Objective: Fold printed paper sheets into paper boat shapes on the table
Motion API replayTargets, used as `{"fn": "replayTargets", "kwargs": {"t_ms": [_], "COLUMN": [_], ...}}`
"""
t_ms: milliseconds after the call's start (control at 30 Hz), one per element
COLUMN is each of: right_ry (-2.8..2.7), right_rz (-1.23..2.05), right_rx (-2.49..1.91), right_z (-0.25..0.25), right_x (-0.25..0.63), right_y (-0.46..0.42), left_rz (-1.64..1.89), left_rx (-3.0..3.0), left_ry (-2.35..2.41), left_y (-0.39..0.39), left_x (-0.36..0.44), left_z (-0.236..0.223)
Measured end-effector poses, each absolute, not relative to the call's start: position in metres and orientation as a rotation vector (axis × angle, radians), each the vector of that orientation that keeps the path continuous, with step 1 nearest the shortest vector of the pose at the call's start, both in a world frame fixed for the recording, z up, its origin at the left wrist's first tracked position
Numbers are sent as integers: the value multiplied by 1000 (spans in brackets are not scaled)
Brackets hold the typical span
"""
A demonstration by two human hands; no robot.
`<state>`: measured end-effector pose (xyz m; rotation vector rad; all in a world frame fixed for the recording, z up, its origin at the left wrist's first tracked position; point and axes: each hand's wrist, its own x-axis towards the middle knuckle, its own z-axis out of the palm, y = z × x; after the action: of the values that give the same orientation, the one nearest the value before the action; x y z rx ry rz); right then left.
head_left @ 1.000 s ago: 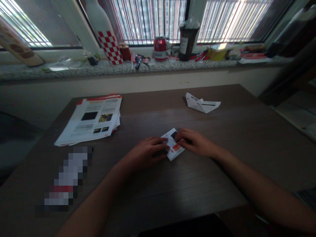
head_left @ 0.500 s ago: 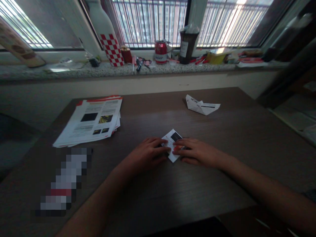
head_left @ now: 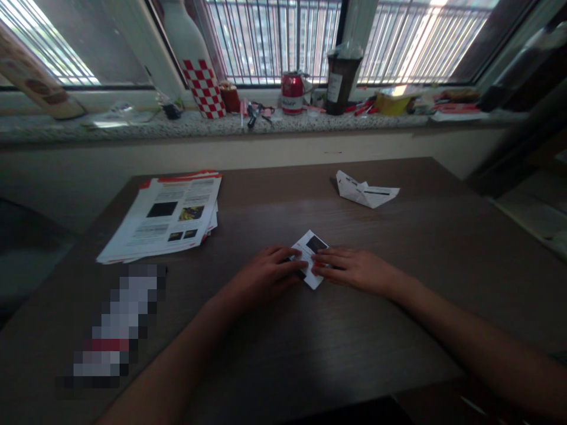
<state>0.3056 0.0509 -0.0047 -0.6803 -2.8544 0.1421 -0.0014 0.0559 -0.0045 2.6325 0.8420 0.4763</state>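
A small piece of folded paper (head_left: 312, 277), white with print and a dark picture, lies as a diamond on the brown table. My left hand (head_left: 270, 271) rests at its left corner, fingers stretched out and fingertips on the paper. From the other side, my right hand (head_left: 349, 268) lies flat with outstretched fingers over its right part. Both hands are open, and their fingers cover the two side corners. Farther back on the right stands a folded paper boat (head_left: 367, 192), apart from both hands.
A stack of printed sheets (head_left: 177, 203) lies at the table's back left. In front of it is a blurred-out oblong thing (head_left: 119, 321). Along the windowsill (head_left: 146, 130) stand a checkered bottle (head_left: 204, 88), a red can (head_left: 292, 94) and a dark drink cup (head_left: 341, 82).
My right hand's fingers have straightened and drawn closer together on the folded paper. The left hand and the paper stay nearly in place. The whole view has shifted slightly.
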Motion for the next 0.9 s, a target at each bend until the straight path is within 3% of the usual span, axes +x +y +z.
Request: {"fn": "replayTargets", "kwargs": {"t_ms": [433,900], "right_ry": [-2405,-1944], "right_rz": [720,831], "right_rx": [-811,-1066], "right_z": [-7,15], "right_x": [310,297], "right_y": [53,44], "left_rz": [729,1167], "left_rx": [2535,2158], "left_ry": [877,1010], "left_y": [65,47], "left_x": [-6,8], "left_z": [-8,21]}}
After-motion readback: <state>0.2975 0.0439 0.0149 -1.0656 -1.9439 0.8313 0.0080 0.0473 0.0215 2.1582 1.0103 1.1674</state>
